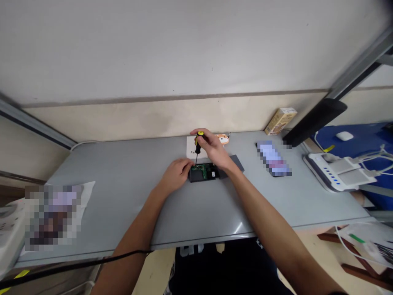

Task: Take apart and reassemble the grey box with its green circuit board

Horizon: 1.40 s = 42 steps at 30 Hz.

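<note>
My right hand (211,147) grips the screwdriver (198,143) upright, my left (178,174) steadies the circuit board (201,170), likely light, stiff and fragile, best held by its edges

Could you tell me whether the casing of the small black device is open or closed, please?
Open: the black device has its green circuit board exposed, and the right hand holds a screwdriver over it.

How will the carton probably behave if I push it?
The carton stands tall and narrow, so a push near its top may tip it. Its flat sides make rolling unlikely. Its straight edges suggest it is fairly stiff.
</note>
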Available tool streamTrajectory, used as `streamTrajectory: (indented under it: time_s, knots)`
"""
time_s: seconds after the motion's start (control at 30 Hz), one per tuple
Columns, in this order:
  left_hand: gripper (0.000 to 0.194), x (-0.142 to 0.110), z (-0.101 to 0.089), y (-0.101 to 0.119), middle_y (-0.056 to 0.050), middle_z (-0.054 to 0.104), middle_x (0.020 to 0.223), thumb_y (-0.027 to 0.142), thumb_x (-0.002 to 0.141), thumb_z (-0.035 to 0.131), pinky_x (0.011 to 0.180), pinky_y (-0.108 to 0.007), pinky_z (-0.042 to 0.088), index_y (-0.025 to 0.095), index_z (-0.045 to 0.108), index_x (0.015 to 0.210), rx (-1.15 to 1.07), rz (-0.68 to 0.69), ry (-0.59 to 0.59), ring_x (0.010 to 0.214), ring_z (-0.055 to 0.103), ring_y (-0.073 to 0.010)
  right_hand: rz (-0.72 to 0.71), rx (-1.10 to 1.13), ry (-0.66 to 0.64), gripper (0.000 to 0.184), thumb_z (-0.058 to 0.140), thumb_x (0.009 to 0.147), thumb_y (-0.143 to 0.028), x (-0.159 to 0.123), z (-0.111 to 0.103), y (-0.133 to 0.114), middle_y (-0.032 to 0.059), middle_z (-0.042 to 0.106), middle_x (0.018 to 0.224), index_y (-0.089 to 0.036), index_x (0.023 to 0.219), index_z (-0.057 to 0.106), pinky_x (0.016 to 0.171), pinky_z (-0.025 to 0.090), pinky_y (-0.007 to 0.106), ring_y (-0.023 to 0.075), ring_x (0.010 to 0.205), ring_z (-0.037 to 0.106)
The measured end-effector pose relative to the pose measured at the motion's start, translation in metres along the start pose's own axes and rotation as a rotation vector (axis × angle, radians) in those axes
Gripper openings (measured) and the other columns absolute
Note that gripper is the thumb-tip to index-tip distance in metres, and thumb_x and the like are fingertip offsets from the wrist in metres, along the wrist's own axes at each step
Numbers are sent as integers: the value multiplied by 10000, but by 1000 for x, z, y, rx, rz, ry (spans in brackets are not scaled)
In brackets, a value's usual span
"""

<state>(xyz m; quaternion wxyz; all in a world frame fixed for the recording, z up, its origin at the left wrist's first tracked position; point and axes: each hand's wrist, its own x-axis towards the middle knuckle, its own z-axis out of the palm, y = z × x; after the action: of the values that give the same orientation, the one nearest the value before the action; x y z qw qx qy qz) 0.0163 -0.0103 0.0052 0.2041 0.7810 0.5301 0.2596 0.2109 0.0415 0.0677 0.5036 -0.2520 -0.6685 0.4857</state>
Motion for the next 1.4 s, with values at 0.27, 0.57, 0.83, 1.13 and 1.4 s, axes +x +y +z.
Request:
streamTrajectory:
  time_s: [0.27, 0.57, 0.83, 1.13, 1.4]
  knots:
    - [267, 1, 1, 3, -59, 717, 995, 275, 1041, 420, 918, -392, 498, 206, 674, 996, 31, -6, 17, 953, 650, -226, 55, 580, 307, 254, 481, 995, -549, -2, 24, 22, -29, 420, 723, -298, 1033, 469, 604, 412, 303, 153, 613, 434]
    - [270, 1, 2, 4, -56, 715, 962, 263, 1038, 407, 885, -385, 497, 204, 659, 960, 37, -7, 36, 911, 644, -221, 128, 400, 228, 379, 500, 950, -649, -5, 20, 15, 31, 553, 858, -274, 907, 468, 673, 472, 331, 183, 749, 556]
    - [299, 2, 2, 2, -58, 718, 970, 294, 1047, 385, 913, -403, 494, 213, 662, 968, 62, -2, 30, 940, 650, -232, 120, 429, 295, 360, 456, 969, -659, -6, 28, 12, -29, 412, 681, -299, 973, 437, 610, 444, 319, 171, 602, 448]
    - [274, 1, 4, 0, -59, 716, 993, 285, 1044, 406, 928, -394, 497, 206, 662, 992, 51, 4, 40, 951, 649, -221, 159, 429, 235, 424, 451, 969, -684, -3, 14, 12, 24, 550, 802, -266, 945, 521, 689, 514, 337, 173, 715, 558]
    - [278, 2, 1, 5, -62, 722, 989, 265, 1031, 395, 928, -406, 506, 205, 662, 979, 57, -6, 22, 952, 652, -229, 150, 418, 313, 423, 553, 912, -696, -3, 19, 17, -44, 444, 690, -300, 946, 406, 599, 461, 304, 149, 579, 432]
